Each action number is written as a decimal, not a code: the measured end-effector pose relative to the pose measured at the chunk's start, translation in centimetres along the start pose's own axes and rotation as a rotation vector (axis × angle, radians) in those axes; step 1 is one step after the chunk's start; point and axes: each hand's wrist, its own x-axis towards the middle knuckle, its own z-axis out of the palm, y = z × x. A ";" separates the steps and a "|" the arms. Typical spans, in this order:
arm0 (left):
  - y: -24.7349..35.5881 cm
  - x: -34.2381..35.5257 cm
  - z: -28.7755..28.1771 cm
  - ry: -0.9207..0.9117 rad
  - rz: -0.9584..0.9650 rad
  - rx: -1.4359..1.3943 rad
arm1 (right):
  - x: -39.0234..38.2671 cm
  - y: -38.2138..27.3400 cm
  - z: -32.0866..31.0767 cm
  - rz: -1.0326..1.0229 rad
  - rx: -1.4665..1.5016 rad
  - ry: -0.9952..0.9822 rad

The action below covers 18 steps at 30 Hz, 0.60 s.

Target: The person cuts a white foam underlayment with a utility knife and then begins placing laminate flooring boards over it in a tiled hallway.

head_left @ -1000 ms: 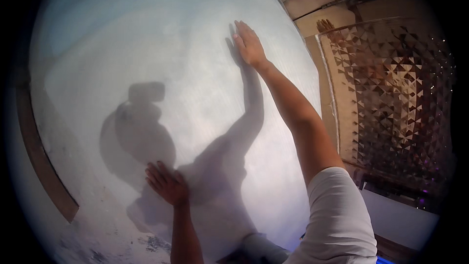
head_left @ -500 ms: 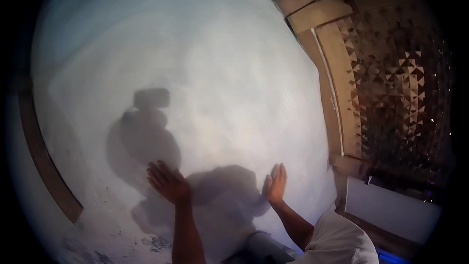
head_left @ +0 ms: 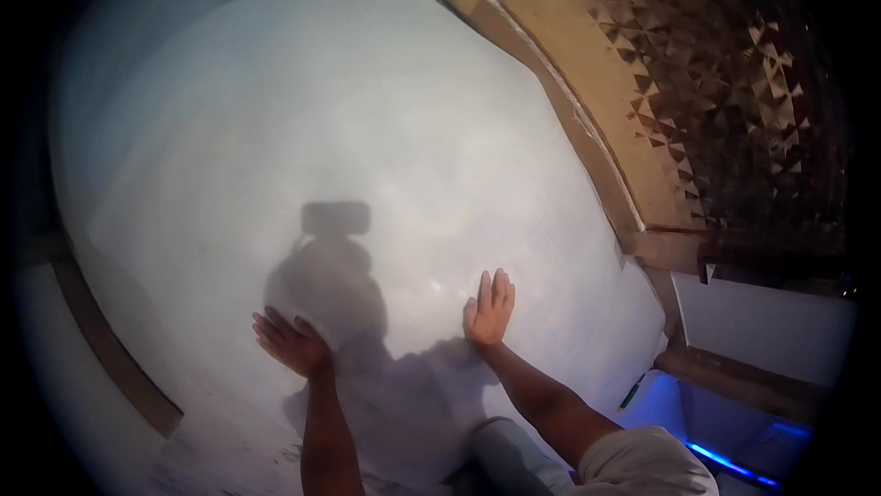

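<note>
A broad pale surface (head_left: pixel 275 156) fills most of the view, with my own shadow (head_left: pixel 330 289) cast across it. Against its lower left part, my left hand (head_left: pixel 295 346) is stretched out, fingers spread and tilted toward the left. My right hand (head_left: pixel 492 310) lies farther right and a little higher, its palm toward the surface and its fingers pointing up. Both hands hold nothing. Whether each palm presses fully on the surface is hard to see.
Brown wooden strips edge the surface at left (head_left: pixel 115 349) and right (head_left: pixel 587 147). Beyond the right one stands a dark panel with a pattern of small triangles (head_left: pixel 725 83). A thin green pen-like object (head_left: pixel 630 393) and a blue light strip (head_left: pixel 731 465) show at lower right.
The view has turned, so the wooden edges slant more. My right hand appears higher and farther left with its fingers more apart; my left hand sits slightly farther left. The shadow has shifted right.
</note>
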 end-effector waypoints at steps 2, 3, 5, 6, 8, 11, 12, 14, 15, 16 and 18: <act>0.2 -0.3 0.5 0.017 0.004 0.001 | 0.1 0.2 -0.3 -0.008 0.014 0.020; -0.2 -0.5 0.7 0.024 0.005 -0.001 | -0.1 0.0 -0.5 -0.007 0.022 0.024; -0.2 -0.7 0.6 0.035 0.016 -0.016 | 0.2 -0.1 -0.9 0.000 0.042 0.027; 0.1 -0.8 0.4 0.039 0.024 -0.029 | 0.3 0.0 -1.0 0.004 0.048 0.028; 0.6 -0.3 0.1 0.057 0.030 -0.045 | 0.6 0.2 -0.5 0.003 0.064 0.047; 0.1 -1.5 1.4 0.108 0.076 -0.050 | -0.3 1.2 -0.6 0.009 0.047 0.045; 0.2 -1.4 1.4 0.102 0.072 -0.045 | -0.4 1.3 -0.6 0.021 0.043 0.030; 0.3 -1.5 1.2 0.087 0.063 -0.037 | -0.6 1.4 -0.5 0.048 0.031 -0.001; 0.2 -1.6 1.3 0.094 0.067 -0.040 | -0.6 1.5 -0.5 0.044 0.049 0.010; 0.1 -1.7 1.4 0.091 0.067 -0.034 | -0.6 1.6 -0.5 0.038 0.056 0.023; -0.2 -1.9 1.6 0.085 0.067 -0.018 | -0.6 1.8 -0.4 0.029 0.073 0.048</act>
